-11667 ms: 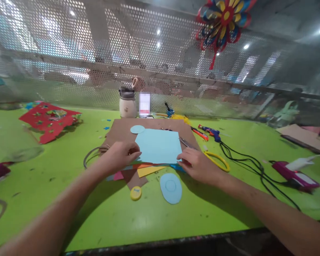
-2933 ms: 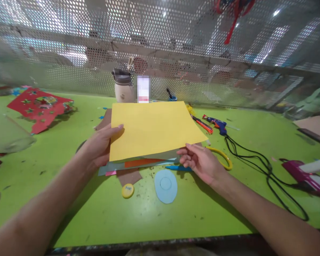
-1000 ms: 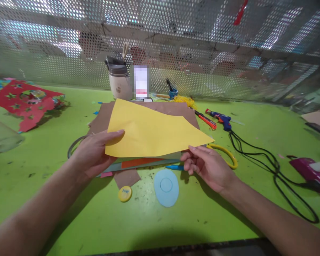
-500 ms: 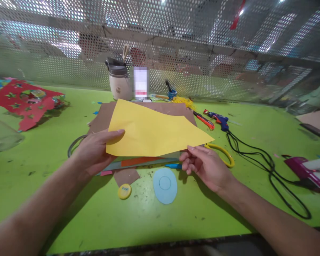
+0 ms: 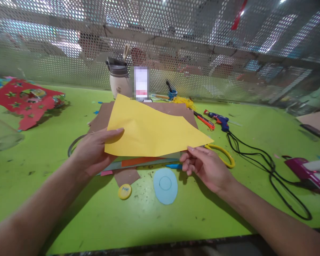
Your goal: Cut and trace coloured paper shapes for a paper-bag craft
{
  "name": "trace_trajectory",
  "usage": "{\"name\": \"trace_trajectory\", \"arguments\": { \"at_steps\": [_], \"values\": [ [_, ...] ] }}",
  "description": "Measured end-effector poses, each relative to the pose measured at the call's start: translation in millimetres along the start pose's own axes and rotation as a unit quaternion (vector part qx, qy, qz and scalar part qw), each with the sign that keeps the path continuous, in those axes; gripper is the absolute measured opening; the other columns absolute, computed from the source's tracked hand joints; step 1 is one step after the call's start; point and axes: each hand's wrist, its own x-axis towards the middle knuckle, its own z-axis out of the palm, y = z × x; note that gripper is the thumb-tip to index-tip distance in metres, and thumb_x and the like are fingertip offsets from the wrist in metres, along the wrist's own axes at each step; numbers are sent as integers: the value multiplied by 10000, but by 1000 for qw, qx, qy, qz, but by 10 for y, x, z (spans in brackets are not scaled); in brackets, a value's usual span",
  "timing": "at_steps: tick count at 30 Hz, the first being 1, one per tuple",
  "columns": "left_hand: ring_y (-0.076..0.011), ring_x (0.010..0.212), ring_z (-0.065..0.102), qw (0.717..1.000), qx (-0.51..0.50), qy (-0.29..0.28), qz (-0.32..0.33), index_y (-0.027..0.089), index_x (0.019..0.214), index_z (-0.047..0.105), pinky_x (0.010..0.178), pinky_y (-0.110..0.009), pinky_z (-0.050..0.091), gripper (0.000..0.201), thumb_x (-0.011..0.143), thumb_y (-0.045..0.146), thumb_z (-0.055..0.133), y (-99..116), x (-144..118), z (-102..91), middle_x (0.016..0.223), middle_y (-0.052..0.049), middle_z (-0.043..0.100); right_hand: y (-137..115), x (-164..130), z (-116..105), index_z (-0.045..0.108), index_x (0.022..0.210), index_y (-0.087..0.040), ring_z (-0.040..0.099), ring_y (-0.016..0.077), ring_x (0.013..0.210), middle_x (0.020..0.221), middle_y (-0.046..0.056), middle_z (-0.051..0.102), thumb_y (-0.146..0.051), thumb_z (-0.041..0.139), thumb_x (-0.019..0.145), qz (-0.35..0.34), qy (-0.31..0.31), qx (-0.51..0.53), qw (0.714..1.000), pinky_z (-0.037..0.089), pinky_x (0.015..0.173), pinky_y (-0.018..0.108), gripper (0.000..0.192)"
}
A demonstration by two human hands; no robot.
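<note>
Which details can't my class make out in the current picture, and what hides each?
In the head view:
Left hand: most fingertips, covered by the yellow sheet.
Blue pointed item: right end, behind the right hand.
Phone-like screen: content, pixelated.
Yellow disc: markings, too small and blurred.
Red hanging strip: top, cut off by the upper edge.

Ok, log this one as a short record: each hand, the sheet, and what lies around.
Left hand: grips the yellow sheet, thumb on top
Right hand: fingertips at the sheet's near edge; pinch or mere touch unclear
Sheet state: bent, over a brown board
Near side: yellow disc, blue oval with a drawn circle
Right: cutter, glue gun
Left: red cut-out with star holes
Back: bottle
</note>
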Motion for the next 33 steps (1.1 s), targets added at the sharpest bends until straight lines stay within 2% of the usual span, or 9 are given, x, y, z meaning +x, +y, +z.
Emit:
{"name": "trace_trajectory", "arguments": {
  "at_steps": [7, 23, 33],
  "values": [
    [-257, 1048, 639, 999, -47, -3, 4, 126, 1261, 550, 858, -266, 574, 477, 795, 163, 646, 8, -34, 23, 1100, -56, 709, -10, -7, 11, 671, 741, -100, 630, 114, 524, 679, 62, 696, -297, 638, 846, 5, 4, -2, 1000, 516, 458, 200, 226],
    [-274, 1088, 615, 999, -25, 3, 34, 106, 1214, 580, 973, -359, 508, 411, 806, 150, 602, 56, -139, 90, 1051, -70, 725, -14, -9, 56, 685, 712, -100, 623, 116, 506, 664, 68, 694, -298, 653, 827, 10, 8, 6, 1000, 513, 443, 199, 231],
    [-260, 1066, 629, 999, -35, 6, 35, 109, 1199, 590, 955, -330, 521, 411, 790, 142, 618, 58, -140, 82, 1027, -58, 733, -34, -26, 84, 684, 696, -100, 619, 117, 495, 656, 69, 692, -305, 670, 806, 15, 16, 9, 1000, 507, 433, 196, 233]
  ]
}}
